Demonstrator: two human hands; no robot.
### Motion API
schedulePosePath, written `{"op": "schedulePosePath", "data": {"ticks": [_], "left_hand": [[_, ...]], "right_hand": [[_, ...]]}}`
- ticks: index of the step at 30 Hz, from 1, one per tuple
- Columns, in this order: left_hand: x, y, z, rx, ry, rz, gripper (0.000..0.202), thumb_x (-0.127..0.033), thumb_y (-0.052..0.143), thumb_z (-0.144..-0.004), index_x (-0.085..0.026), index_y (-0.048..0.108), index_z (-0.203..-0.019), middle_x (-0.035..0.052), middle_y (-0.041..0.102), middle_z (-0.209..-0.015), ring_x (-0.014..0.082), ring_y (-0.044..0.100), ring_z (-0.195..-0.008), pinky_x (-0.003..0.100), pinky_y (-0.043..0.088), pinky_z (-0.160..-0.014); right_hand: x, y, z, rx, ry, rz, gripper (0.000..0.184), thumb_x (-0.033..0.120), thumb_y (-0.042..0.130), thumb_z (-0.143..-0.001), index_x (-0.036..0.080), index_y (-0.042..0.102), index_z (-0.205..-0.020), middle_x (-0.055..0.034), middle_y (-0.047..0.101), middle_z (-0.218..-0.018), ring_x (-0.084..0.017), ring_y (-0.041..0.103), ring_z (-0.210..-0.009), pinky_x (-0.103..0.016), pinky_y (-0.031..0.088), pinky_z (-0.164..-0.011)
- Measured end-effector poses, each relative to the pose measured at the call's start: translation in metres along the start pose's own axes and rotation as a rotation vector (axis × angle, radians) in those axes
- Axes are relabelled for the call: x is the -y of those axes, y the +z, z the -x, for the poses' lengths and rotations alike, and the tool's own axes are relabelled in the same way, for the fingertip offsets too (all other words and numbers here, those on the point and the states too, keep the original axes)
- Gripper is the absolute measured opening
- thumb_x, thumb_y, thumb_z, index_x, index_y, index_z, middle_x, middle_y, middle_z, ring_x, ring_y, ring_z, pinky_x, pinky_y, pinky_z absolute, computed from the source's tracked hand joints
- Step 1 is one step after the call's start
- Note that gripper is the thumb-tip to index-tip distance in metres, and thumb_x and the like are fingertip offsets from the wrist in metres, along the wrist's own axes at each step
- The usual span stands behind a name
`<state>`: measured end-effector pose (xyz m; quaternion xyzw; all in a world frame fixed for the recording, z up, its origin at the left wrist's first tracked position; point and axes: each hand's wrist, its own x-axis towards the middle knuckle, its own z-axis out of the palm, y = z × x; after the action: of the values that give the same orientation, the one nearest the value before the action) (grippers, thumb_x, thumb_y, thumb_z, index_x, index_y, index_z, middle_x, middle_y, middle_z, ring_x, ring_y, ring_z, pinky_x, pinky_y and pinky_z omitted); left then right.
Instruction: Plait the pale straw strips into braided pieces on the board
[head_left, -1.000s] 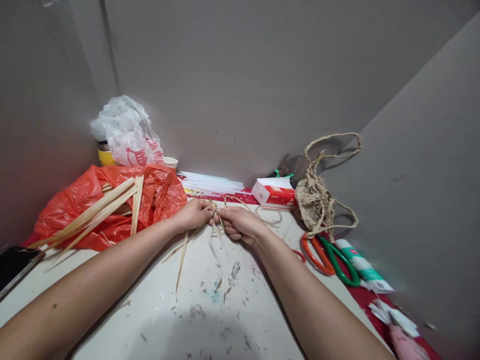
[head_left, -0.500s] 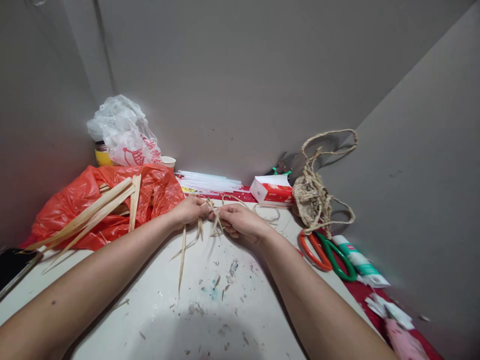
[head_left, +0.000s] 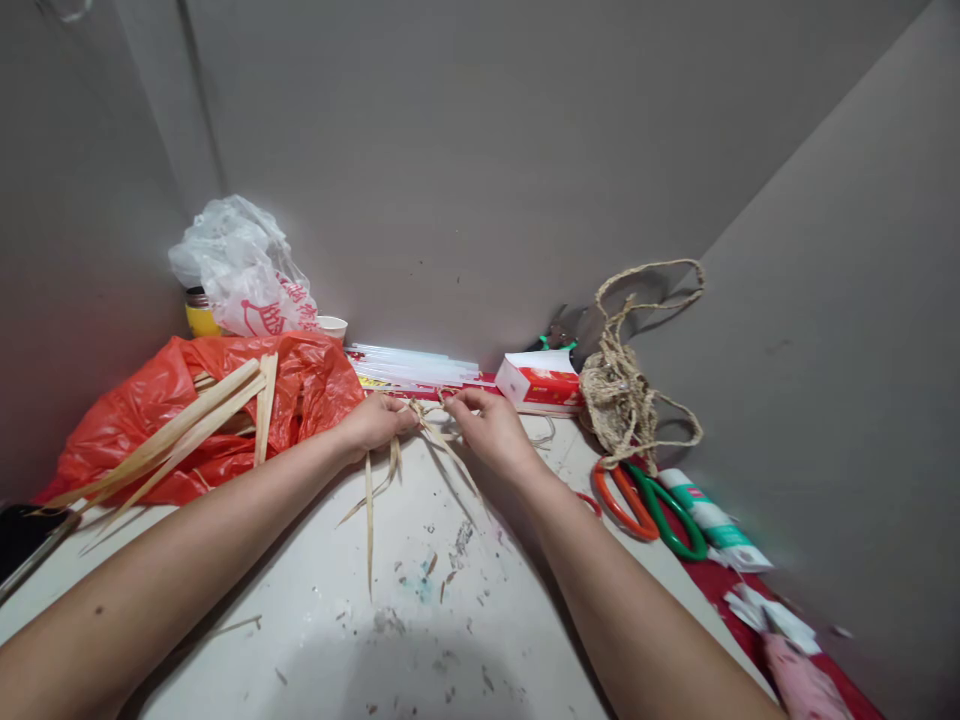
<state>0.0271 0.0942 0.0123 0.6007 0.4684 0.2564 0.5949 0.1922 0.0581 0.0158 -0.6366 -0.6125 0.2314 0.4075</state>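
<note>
My left hand [head_left: 379, 422] is closed, thumb and fingers pinching a knotted bunch of pale dried plant-leaf strips [head_left: 454, 462]. Their loose ends hang down over the white tabletop, some below the left hand and some fanned out towards the right. Just to the right, my right hand [head_left: 491, 428] pinches a thin twisted cord [head_left: 442, 394] of the same straw colour between thumb and index finger. The fingers partly hide where cord and strips meet. More wide dried strips [head_left: 199, 415] lie across a red plastic bag [head_left: 319, 375] on the left.
A coil of braided cord [head_left: 616, 400] leans against the wall at right, above orange-handled scissors [head_left: 622, 508] and green-handled scissors [head_left: 671, 520]. A red-and-white box [head_left: 551, 380], clear glue sticks [head_left: 412, 365] and a white cup [head_left: 332, 327] stand along the back. Scraps dot the white table [head_left: 315, 640].
My right hand has shifted up, from the strip ends to the thin cord. Strips that were bunched between the hands now fan out to the lower right. The left hand keeps its pinch.
</note>
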Motion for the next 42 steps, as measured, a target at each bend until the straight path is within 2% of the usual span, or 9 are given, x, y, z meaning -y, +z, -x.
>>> {"op": "schedulePosePath", "data": {"ticks": [4,8,11,18,22,29,36,40,42], "left_hand": [[0.000,0.000,0.000,0.011,0.033,-0.007,0.031,-0.029,0.058,-0.074,-0.017,0.040,-0.051,-0.0087,0.029,-0.040,0.0027,0.019,-0.032,0.023,0.010,-0.036],[0.002,-0.001,-0.001,0.026,0.047,-0.004,0.030,-0.030,0.059,-0.073,-0.017,0.041,-0.052,-0.0083,0.031,-0.041,0.0026,0.020,-0.032,0.023,0.011,-0.036],[0.002,-0.002,0.000,0.034,0.041,-0.001,0.026,-0.030,0.058,-0.072,-0.017,0.044,-0.054,-0.0080,0.032,-0.041,0.0032,0.021,-0.033,0.023,0.010,-0.037],[-0.002,0.000,0.003,0.038,0.040,-0.036,0.029,-0.032,0.059,-0.072,-0.017,0.042,-0.052,-0.0086,0.030,-0.040,0.0037,0.020,-0.035,0.022,0.011,-0.038],[0.002,0.000,0.001,0.026,0.066,-0.067,0.025,-0.031,0.058,-0.072,-0.016,0.047,-0.055,-0.0086,0.032,-0.042,0.0038,0.023,-0.037,0.020,0.015,-0.040],[0.012,-0.001,-0.007,0.042,0.114,-0.070,0.021,-0.031,0.056,-0.071,-0.016,0.049,-0.058,-0.0068,0.041,-0.046,0.0044,0.029,-0.039,0.020,0.020,-0.041],[0.005,-0.002,-0.004,0.066,0.035,-0.094,0.023,-0.026,0.053,-0.070,-0.018,0.041,-0.052,-0.0083,0.033,-0.041,0.0037,0.020,-0.033,0.022,0.012,-0.037],[0.007,-0.005,-0.003,0.107,0.076,-0.059,0.025,-0.028,0.055,-0.069,-0.019,0.039,-0.052,-0.0090,0.031,-0.040,0.0034,0.020,-0.033,0.022,0.011,-0.036],[0.008,-0.006,-0.002,0.115,0.083,-0.046,0.025,-0.027,0.056,-0.067,-0.019,0.039,-0.052,-0.0093,0.031,-0.039,0.0031,0.019,-0.032,0.022,0.011,-0.036]], "right_hand": [[0.018,-0.002,0.009,0.038,-0.093,0.270,0.029,0.043,0.056,-0.074,0.018,0.060,-0.061,-0.0035,0.062,-0.064,-0.015,0.052,-0.061,-0.024,0.034,-0.058],[0.020,0.001,0.014,0.138,-0.081,0.415,0.016,0.034,0.062,-0.070,0.019,0.064,-0.063,-0.0046,0.064,-0.063,-0.014,0.050,-0.057,-0.024,0.030,-0.053],[0.010,0.003,0.009,0.200,-0.058,0.301,0.013,0.024,0.056,-0.070,0.017,0.065,-0.063,-0.0038,0.063,-0.062,-0.013,0.049,-0.056,-0.024,0.031,-0.053],[-0.004,-0.003,0.000,0.321,0.096,-0.052,0.014,0.025,0.058,-0.067,0.013,0.062,-0.062,0.0001,0.056,-0.056,-0.010,0.044,-0.052,-0.022,0.034,-0.052],[0.003,-0.005,0.002,0.273,0.164,-0.116,0.018,0.024,0.060,-0.068,0.014,0.052,-0.054,0.0031,0.048,-0.049,-0.007,0.038,-0.046,-0.020,0.029,-0.046],[0.023,0.006,0.013,0.427,0.432,-0.427,0.025,0.026,0.053,-0.076,0.018,0.044,-0.055,0.0059,0.040,-0.039,-0.004,0.027,-0.031,-0.018,0.016,-0.032],[0.014,0.035,0.023,0.237,0.139,0.063,0.024,0.023,0.051,-0.077,0.018,0.049,-0.053,-0.0028,0.057,-0.048,-0.010,0.046,-0.042,-0.022,0.031,-0.045],[0.022,0.035,0.031,0.145,-0.044,0.365,0.015,0.022,0.050,-0.079,0.018,0.061,-0.069,-0.0093,0.066,-0.072,-0.018,0.056,-0.063,-0.026,0.033,-0.057],[0.027,0.030,0.034,0.175,-0.077,0.421,0.014,0.024,0.051,-0.079,0.020,0.063,-0.072,-0.0087,0.066,-0.073,-0.018,0.055,-0.064,-0.027,0.031,-0.056]]}}
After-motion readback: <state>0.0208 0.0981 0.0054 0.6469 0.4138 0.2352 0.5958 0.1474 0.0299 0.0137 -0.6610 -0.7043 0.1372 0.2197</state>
